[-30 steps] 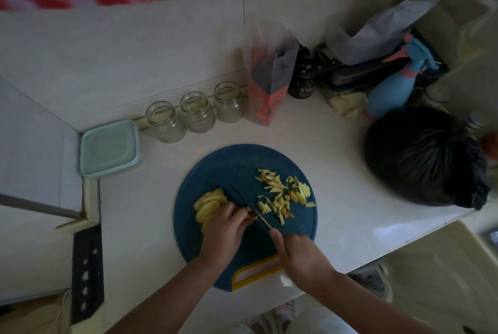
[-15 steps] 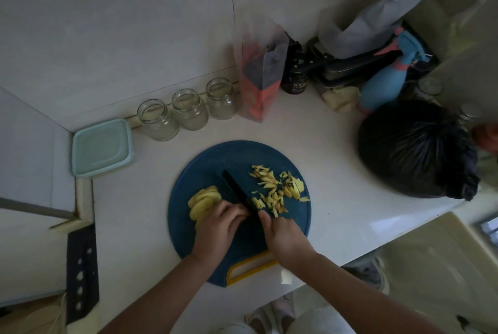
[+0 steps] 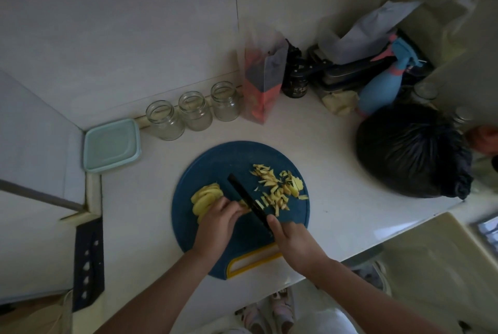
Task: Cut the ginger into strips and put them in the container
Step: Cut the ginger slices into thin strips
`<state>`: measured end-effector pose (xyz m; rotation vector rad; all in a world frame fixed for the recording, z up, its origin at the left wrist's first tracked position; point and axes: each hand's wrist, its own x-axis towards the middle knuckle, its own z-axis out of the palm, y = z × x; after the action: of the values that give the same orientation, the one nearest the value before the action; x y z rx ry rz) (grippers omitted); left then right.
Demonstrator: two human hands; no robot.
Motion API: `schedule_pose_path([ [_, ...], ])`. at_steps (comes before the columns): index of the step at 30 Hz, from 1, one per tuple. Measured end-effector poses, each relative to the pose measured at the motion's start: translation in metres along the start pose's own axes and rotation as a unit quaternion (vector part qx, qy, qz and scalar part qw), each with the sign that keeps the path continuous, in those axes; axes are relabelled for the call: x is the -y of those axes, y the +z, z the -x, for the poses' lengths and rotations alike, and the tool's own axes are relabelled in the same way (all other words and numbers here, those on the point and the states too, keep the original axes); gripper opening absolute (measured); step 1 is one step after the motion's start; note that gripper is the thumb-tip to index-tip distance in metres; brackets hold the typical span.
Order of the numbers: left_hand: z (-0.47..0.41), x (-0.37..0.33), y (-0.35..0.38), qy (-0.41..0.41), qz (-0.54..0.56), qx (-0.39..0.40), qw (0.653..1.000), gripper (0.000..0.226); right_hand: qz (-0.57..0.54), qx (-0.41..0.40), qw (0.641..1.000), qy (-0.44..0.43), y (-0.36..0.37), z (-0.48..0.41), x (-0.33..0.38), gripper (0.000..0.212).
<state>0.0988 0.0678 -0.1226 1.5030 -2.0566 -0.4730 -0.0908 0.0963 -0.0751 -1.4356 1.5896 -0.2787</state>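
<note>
This is a home kitchen. A white counter [image 3: 336, 185] runs along a tiled wall [image 3: 134, 50]. A round blue cutting board [image 3: 215, 166] lies on it with cut ginger [image 3: 277, 189] on top. Three glass jars [image 3: 195, 111] stand in a row at the back edge, and a food box [image 3: 111, 145] with a lid sits in the back left corner. A blue spray bottle [image 3: 382, 88] and a full black bag [image 3: 412, 153] are at the right end.

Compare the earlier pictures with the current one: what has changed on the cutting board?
The right hand pushed the black knife forward, against the yellow ginger slices that the left hand holds. The cut strips, round blue cutting board and teal lidded container stayed put.
</note>
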Motion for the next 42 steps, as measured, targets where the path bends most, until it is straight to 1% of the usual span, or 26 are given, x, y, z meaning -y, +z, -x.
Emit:
schedule_pose_path([
  [4,0.000,0.001,-0.001,0.001,0.001,-0.001,1.000,0.026,-0.020,0.002,1.000,0.004,0.002,0.002,-0.004,0.058],
  [11,-0.001,0.003,0.000,0.012,-0.006,-0.007,1.000,0.027,-0.028,0.001,1.000,0.007,0.000,0.002,-0.005,0.059],
  [19,-0.002,0.005,0.000,0.026,-0.010,-0.013,1.000,0.022,-0.037,0.027,0.999,0.012,-0.003,0.003,-0.003,0.057],
  [25,-0.002,0.007,0.001,0.024,-0.011,-0.008,1.000,0.024,0.014,0.026,1.000,0.005,0.001,0.006,0.003,0.055],
  [29,-0.001,0.009,0.004,0.015,-0.015,-0.013,1.000,0.024,0.059,0.042,0.997,0.021,0.007,0.003,0.008,0.055],
  [33,-0.001,0.009,0.004,0.017,0.005,-0.023,1.000,0.020,0.091,0.034,0.995,0.034,0.018,-0.008,0.016,0.059],
  [38,-0.001,0.010,0.003,0.017,0.000,-0.020,1.000,0.024,0.079,0.008,0.996,0.030,0.024,-0.018,0.020,0.059],
  [42,0.001,0.009,0.003,0.008,0.025,-0.008,1.000,0.021,-0.030,-0.009,0.997,0.074,0.013,-0.019,0.013,0.058],
])
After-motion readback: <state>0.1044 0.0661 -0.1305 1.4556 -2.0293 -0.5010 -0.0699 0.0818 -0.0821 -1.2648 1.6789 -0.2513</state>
